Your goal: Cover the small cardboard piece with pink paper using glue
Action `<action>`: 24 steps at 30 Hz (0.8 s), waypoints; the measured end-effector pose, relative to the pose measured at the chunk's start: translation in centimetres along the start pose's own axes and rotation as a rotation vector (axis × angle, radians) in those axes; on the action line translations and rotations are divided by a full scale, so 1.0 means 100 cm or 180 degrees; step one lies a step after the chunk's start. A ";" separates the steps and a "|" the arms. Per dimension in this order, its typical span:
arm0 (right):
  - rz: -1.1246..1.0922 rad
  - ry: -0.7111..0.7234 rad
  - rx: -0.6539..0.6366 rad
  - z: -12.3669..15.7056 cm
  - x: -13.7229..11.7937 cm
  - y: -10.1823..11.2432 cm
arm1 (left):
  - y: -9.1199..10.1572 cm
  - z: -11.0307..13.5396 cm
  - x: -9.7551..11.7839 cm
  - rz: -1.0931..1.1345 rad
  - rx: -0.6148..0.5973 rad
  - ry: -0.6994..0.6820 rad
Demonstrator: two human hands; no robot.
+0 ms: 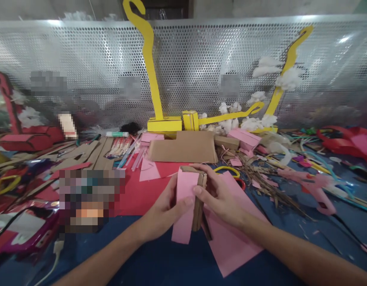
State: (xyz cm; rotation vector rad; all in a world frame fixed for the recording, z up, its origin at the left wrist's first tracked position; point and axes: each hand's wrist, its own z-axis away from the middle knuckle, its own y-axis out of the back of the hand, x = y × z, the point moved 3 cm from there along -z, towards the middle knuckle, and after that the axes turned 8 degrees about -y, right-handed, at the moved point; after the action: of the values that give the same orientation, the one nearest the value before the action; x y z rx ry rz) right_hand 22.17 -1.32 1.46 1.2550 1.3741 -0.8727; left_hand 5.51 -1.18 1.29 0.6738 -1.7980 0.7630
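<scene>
A small cardboard box (198, 210) is held upright between my two hands, with a pink paper strip (185, 190) lying over its near face and hanging past its lower end. My left hand (168, 202) grips from the left, its thumb pressed on the pink strip. From the right, my right hand (217, 194) wraps the box, thumb on the strip's edge near the top. Behind and below the right hand lies a pink paper sheet (228, 250). Yellow-handled scissors (228, 171) rest just beyond the hands, partly hidden.
A pink glue gun (316, 184) with a black cord lies right. Behind stand yellow hooked paper pieces (150, 59) on box bases, before a perforated metal panel (195, 55). Red paper (136, 194), a folded cardboard piece (183, 149), cardboard strips (91, 151) and twigs (269, 186) crowd the blue table.
</scene>
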 end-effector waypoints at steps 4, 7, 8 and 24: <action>-0.0037 0.0161 0.0092 0.005 -0.006 0.001 | -0.002 0.002 -0.004 -0.0025 -0.0134 -0.0011; -0.0092 0.0187 0.0103 0.008 -0.006 0.000 | -0.003 0.003 -0.002 -0.0085 -0.0173 -0.0001; -0.0099 0.0200 0.0095 0.008 -0.006 0.000 | -0.003 0.003 -0.002 -0.0112 -0.0185 -0.0013; -0.0082 -0.0009 0.0556 0.001 -0.001 -0.004 | 0.002 0.000 -0.007 -0.0193 -0.0166 -0.0060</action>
State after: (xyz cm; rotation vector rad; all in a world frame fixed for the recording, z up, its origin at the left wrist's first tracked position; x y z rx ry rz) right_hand 21.82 -1.46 1.51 1.3702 1.3367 -1.0299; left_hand 5.57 -1.02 0.57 0.7000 -1.8002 0.6689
